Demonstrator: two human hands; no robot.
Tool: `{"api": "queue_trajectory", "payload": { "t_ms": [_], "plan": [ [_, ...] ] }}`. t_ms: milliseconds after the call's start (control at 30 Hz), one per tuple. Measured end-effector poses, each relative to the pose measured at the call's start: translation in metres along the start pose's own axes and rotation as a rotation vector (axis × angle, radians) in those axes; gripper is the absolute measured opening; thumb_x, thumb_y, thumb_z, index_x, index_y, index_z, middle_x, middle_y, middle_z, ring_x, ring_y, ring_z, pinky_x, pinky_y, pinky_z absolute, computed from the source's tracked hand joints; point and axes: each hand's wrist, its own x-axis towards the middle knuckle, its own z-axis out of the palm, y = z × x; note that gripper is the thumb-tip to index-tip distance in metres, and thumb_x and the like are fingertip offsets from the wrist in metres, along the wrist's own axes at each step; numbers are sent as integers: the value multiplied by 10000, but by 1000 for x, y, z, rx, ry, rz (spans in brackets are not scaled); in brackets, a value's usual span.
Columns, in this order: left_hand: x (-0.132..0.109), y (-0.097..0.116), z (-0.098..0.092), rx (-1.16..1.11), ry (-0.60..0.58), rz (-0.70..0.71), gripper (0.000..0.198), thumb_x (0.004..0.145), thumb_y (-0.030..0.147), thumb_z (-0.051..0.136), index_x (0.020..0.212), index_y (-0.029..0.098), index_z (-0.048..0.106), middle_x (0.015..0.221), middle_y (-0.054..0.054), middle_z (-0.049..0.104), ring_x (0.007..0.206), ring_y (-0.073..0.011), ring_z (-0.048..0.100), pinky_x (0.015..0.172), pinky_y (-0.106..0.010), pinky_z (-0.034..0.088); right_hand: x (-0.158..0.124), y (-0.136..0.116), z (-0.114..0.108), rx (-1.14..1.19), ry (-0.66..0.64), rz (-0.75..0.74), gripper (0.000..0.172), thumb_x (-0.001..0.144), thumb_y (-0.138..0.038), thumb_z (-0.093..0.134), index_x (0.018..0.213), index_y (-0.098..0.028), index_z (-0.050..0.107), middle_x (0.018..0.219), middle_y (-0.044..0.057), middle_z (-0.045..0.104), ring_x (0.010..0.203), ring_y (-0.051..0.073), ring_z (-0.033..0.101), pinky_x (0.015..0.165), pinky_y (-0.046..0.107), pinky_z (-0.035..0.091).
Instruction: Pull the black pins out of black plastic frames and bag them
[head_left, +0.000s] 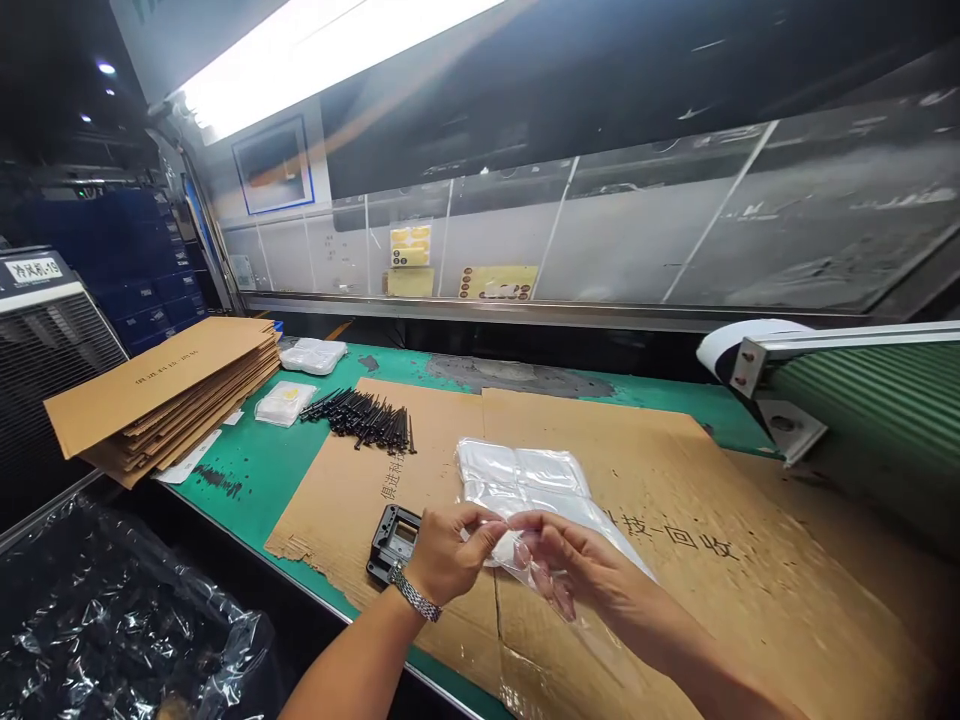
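My left hand [450, 555], with a metal watch at its wrist, pinches the upper edge of a clear plastic bag [592, 640]. My right hand [574, 565] grips the same edge from the other side, thumb and fingertips meeting the left ones. The bag hangs down below the right palm. Just beyond both hands lies a stack of clear plastic bags [525, 475] on the cardboard sheet [420, 480]. A black rectangular plastic frame [386, 540] with an opening sits flat to the left, partly covered by my left hand.
A heap of thin black rod-like parts [367, 418] lies at the cardboard's far left. Behind it are white packets [285, 403] on the green bench. Cardboard sheets [180, 370] are stacked left, above a plastic-lined bin [127, 610]. A green-ribbed machine part [870, 400] juts in from the right.
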Motion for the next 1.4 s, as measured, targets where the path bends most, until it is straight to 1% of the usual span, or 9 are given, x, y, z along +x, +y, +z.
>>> {"api": "queue_trajectory", "payload": {
  "t_ms": [233,433,600,733,867,1000,1167,1300,1400],
  "plan": [
    [-13,6,-14,11,-119,15,337,805,415,526,817,122,691,549,-15,575,470,-97,423,483,-236,356,-26,10,-2,-94,-85,61,548,653,-698,614,536,-191,442,487,-17,423,469,116,336,460,255,251],
    [-40,20,0,273,349,103,269,824,389,497,809,155,629,811,-97,587,799,-201,510,747,-352,410,-37,10,18,-320,154,-67,578,697,-733,514,504,-202,393,495,-33,326,467,115,274,428,244,236],
    [-58,21,14,-406,-45,-263,377,647,495,686,662,139,565,587,8,503,528,-85,404,528,-238,329,-40,22,34,-503,220,-245,409,771,-526,519,534,-204,434,513,-4,445,473,139,386,426,236,311],
    [-55,15,12,-939,244,-527,410,597,474,733,617,152,480,574,7,536,551,-85,479,585,-224,370,-36,25,36,-397,208,-176,419,750,-512,548,508,-213,383,493,-25,379,458,132,339,414,239,294],
    [-53,9,7,-1246,357,-624,487,472,370,813,675,175,416,548,77,427,504,-43,386,544,-180,326,-28,20,37,-67,450,-123,445,691,-575,621,528,-204,437,508,-6,457,503,148,435,477,237,393],
    [-58,-1,5,-795,483,-432,385,569,273,755,780,189,444,574,81,395,519,-54,353,521,-175,296,-24,25,46,122,564,-112,390,648,-541,692,721,-200,516,496,-31,473,436,122,401,398,202,360],
    [-64,-13,-9,-92,727,-232,266,773,266,552,1030,206,530,807,-25,533,734,-147,506,695,-288,417,-21,30,63,-368,433,-486,82,840,-266,563,875,-230,629,740,9,657,613,152,594,529,193,454],
    [-74,-12,-28,509,527,304,331,773,141,518,1059,272,621,784,-30,570,767,-163,520,709,-310,411,-7,20,73,-569,86,-917,220,877,-107,472,994,-235,608,716,-3,642,591,132,581,550,213,440],
    [-76,-17,-49,508,563,283,296,802,114,469,978,236,674,637,2,476,577,-109,467,531,-226,393,4,23,78,-600,100,-835,170,893,-208,470,984,-223,613,649,-3,597,543,136,535,517,239,404]
  ]
}}
